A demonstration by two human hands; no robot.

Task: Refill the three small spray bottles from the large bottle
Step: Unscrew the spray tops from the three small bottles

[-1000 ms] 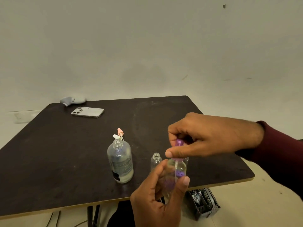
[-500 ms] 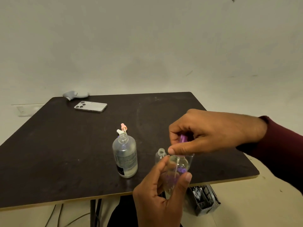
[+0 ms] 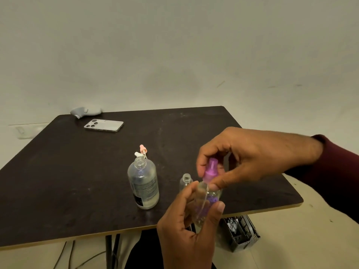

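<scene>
My left hand [image 3: 186, 228] grips a small clear spray bottle [image 3: 206, 205] above the table's near edge. My right hand [image 3: 250, 158] pinches its purple spray cap [image 3: 210, 170], which sits tilted at the bottle's neck with its thin tube inside. The large clear bottle [image 3: 144, 184], uncapped and holding a little liquid, stands upright to the left. A second small bottle [image 3: 186, 180], open-necked, stands just behind my left hand. A pink spray cap [image 3: 143, 148] and a white spray cap [image 3: 138, 154] lie behind the large bottle. A third small bottle is not visible.
The dark table [image 3: 58, 181] carries a phone [image 3: 104, 125] and a grey controller [image 3: 85, 111] at its far left. A black crate [image 3: 240, 232] sits on the floor under the near right corner. Cables hang below the near edge.
The purple cap has risen so its whole top shows above my right thumb. Both hands keep their hold on the bottle and cap. The camera has shifted slightly.
</scene>
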